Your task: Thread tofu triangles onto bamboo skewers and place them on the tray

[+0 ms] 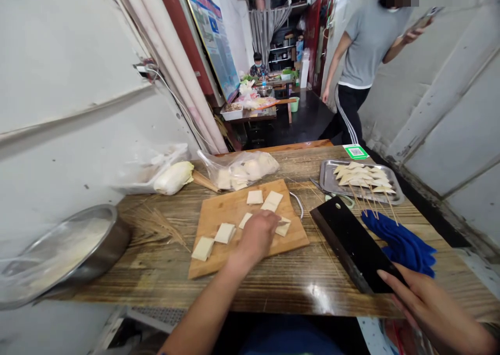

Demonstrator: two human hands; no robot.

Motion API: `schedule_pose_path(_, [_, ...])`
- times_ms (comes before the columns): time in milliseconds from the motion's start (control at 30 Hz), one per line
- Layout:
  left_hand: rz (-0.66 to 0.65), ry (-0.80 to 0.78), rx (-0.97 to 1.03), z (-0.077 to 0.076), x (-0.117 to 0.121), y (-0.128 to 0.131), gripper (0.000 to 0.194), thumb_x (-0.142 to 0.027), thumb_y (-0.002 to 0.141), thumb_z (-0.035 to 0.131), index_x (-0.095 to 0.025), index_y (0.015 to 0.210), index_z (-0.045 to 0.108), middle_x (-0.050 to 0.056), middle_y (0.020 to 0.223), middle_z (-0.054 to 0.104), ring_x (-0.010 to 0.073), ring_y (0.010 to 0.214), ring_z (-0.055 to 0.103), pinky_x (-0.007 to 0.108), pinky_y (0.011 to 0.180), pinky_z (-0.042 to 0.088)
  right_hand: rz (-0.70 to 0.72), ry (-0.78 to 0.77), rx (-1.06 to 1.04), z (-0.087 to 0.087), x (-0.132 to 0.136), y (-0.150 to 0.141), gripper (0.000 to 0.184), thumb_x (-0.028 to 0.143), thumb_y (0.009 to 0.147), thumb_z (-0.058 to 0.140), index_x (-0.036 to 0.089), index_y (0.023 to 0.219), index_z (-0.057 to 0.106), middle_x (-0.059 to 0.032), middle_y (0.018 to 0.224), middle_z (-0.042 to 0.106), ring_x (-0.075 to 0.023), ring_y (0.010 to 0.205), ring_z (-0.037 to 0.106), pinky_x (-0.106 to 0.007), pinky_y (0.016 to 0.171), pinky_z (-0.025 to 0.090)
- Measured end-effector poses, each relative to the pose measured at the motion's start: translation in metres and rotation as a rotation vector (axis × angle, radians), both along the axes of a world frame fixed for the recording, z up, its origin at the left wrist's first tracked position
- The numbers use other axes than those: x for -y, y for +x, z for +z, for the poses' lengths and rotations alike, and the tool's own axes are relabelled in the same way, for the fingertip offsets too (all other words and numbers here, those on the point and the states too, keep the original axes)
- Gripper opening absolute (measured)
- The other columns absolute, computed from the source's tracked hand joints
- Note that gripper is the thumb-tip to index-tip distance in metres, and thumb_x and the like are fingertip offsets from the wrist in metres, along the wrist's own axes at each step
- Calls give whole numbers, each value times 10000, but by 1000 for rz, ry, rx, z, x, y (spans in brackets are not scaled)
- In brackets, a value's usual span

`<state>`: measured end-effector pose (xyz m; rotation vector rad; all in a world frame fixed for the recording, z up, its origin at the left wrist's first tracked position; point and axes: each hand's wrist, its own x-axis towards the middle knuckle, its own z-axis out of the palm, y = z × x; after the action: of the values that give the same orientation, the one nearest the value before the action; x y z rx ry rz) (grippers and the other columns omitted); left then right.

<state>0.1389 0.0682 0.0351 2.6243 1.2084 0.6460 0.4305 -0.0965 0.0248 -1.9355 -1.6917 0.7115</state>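
Note:
My left hand [260, 235] is over the wooden cutting board [219, 209], its fingers bent together against a pale square of tofu sheet [283, 227]. What the fingertips hold, if anything, is hidden. Other folded tofu squares lie on the board, among them one at the back [254, 197], one left of my hand [225, 233] and one at the front left [202, 248]. At the right, my right hand [424, 298] grips a black cleaver [351, 243], thumb on top of the blade near its handle end. The broad blade points away and left, beside the board.
Skewered tofu pieces [361, 178] rest on a metal tray [398, 193]. Scissors [344, 199] and a blue cloth [410, 245] lie near the cleaver. Bamboo skewers [156, 222], a cabbage [172, 179], a filled plastic bag [246, 170] and a metal basin [117, 235] are leftward. Someone walks beyond.

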Motion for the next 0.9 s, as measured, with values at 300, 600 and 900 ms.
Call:
schedule_pose_path(300, [-226,140,-166,-45,-14,-8,217,-105,855,380,-146,979,553,91,969,593,183,909,517,316,778,452,48,-109,-47,-4,3,1,340,465,871,350,201,767,537,3,504,598,-145,431,545,-233,525,458])
schedule_pose_path(600, [87,146,50,-52,15,-7,283,-223,831,458,-176,1106,506,103,1064,580,210,998,507,385,873,426,33,-140,-64,-8,3,-2,373,494,877,317,216,699,491,18,477,548,-141,445,538,-226,503,432])
schedule_pose_path(900, [345,-11,-300,-36,14,34,298,-366,793,497,-111,947,510,132,853,592,251,854,545,359,742,416,5,-160,-161,-13,4,-13,362,502,881,307,229,678,430,47,441,488,-126,399,485,-225,476,407])
